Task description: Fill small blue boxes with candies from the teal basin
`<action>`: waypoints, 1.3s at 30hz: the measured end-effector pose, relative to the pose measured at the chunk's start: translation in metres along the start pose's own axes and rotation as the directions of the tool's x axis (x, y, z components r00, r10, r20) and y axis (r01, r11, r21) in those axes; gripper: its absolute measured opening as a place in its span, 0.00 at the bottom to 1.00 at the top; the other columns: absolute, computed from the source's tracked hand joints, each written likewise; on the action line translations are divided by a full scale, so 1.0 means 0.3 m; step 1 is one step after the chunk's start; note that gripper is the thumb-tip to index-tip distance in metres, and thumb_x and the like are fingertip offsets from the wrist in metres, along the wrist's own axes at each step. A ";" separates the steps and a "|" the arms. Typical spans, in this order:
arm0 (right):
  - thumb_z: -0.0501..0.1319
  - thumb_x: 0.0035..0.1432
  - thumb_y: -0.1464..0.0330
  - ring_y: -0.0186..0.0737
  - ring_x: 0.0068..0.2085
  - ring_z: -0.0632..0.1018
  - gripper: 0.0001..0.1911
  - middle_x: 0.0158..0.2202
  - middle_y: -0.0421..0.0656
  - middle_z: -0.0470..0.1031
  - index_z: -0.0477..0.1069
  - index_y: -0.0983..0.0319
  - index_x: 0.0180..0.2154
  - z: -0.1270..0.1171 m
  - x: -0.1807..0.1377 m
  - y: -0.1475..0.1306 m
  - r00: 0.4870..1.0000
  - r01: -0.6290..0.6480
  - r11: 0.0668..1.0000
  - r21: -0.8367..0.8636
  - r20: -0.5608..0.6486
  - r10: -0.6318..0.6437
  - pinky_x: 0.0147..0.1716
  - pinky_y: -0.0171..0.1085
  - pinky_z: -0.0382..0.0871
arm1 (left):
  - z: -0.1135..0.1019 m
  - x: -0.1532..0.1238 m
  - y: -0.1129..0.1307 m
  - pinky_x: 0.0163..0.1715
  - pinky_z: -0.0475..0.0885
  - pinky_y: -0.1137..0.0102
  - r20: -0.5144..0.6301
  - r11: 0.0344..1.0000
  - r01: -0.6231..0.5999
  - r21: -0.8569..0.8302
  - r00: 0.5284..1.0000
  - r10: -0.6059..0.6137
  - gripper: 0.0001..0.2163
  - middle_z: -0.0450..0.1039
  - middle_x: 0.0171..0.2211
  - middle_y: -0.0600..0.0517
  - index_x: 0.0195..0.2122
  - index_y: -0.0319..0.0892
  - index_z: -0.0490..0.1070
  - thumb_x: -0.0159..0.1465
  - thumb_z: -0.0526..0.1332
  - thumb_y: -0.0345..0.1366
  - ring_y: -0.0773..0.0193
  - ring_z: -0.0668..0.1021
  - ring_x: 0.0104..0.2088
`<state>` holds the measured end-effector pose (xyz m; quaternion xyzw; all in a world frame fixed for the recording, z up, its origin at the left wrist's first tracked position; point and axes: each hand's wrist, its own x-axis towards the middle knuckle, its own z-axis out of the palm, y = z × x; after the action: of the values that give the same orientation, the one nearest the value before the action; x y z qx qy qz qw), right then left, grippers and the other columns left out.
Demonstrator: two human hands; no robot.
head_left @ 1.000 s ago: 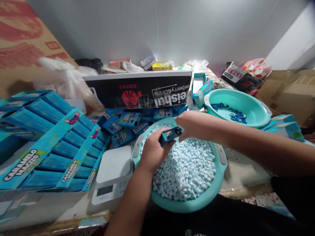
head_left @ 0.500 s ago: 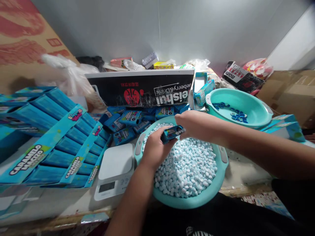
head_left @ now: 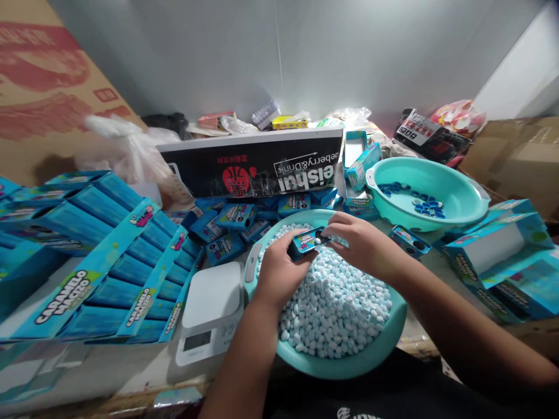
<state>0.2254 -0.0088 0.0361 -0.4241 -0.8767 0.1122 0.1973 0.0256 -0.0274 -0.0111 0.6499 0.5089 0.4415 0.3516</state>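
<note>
My left hand (head_left: 282,265) is wrapped round a small blue candy tin (head_left: 305,241), held tilted above the tub with its end toward the right. My right hand (head_left: 358,238) is at that end, fingers pinched together, with a few white candies showing between them and at the tin's opening. Below both hands, a turquoise tub (head_left: 395,331) holds a heap of pale blue and white candies (head_left: 336,314). Several closed blue tins (head_left: 236,216) lie in a pile just behind the tub.
A white kitchen scale (head_left: 212,302) stands left of the tub. Further left are display boxes (head_left: 126,273) packed with blue cartons. At right, a second turquoise basin (head_left: 437,174) contains blue caps. A tin (head_left: 409,241) and open cartons (head_left: 498,250) lie near it; a black box (head_left: 253,163) stands behind.
My right forearm has dropped lower, uncovering the tin and cartons at right. My right fingers have shifted round the tin's end, and the tin sits slightly lower in view.
</note>
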 end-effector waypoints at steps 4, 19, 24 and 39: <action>0.60 0.63 0.75 0.43 0.44 0.76 0.09 0.43 0.50 0.73 0.75 0.65 0.44 0.047 -0.024 -0.012 0.986 0.003 1.000 0.025 -0.168 0.001 0.45 0.43 0.74 | 0.000 -0.003 0.001 0.55 0.74 0.59 -0.010 1.000 0.011 0.004 1.000 -0.011 0.19 0.80 0.49 0.49 0.52 0.47 0.76 0.58 0.69 0.37 0.54 0.81 0.50; 0.55 0.64 0.80 0.43 0.43 0.77 0.14 0.43 0.51 0.78 0.76 0.66 0.46 0.089 -0.084 0.002 0.923 0.154 0.988 -0.006 -0.355 -0.146 0.43 0.44 0.77 | 0.004 -0.006 0.010 0.54 0.75 0.59 0.019 0.999 -0.010 0.034 1.000 0.009 0.19 0.80 0.48 0.48 0.51 0.45 0.77 0.57 0.70 0.35 0.53 0.81 0.49; 0.53 0.62 0.82 0.44 0.46 0.77 0.22 0.46 0.49 0.80 0.71 0.63 0.54 0.104 -0.089 -0.027 0.888 0.195 0.980 0.037 -0.432 -0.160 0.45 0.46 0.77 | 0.005 -0.005 0.008 0.54 0.75 0.59 0.013 1.000 -0.013 0.022 1.000 0.013 0.19 0.80 0.49 0.48 0.51 0.45 0.76 0.57 0.70 0.35 0.53 0.81 0.49; 0.52 0.66 0.76 0.50 0.65 0.67 0.21 0.65 0.53 0.65 0.72 0.59 0.57 0.114 -0.103 0.011 0.945 0.010 1.000 0.024 -0.328 -0.002 0.61 0.55 0.66 | 0.015 -0.006 -0.004 0.55 0.75 0.57 -0.023 0.999 -0.040 0.036 0.999 0.040 0.20 0.80 0.49 0.47 0.51 0.45 0.76 0.57 0.71 0.36 0.52 0.81 0.50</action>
<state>0.2301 -0.0323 -0.0035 -0.4318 -0.8315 0.0505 0.3459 0.0292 -0.0289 -0.0141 0.6609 0.5077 0.4469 0.3251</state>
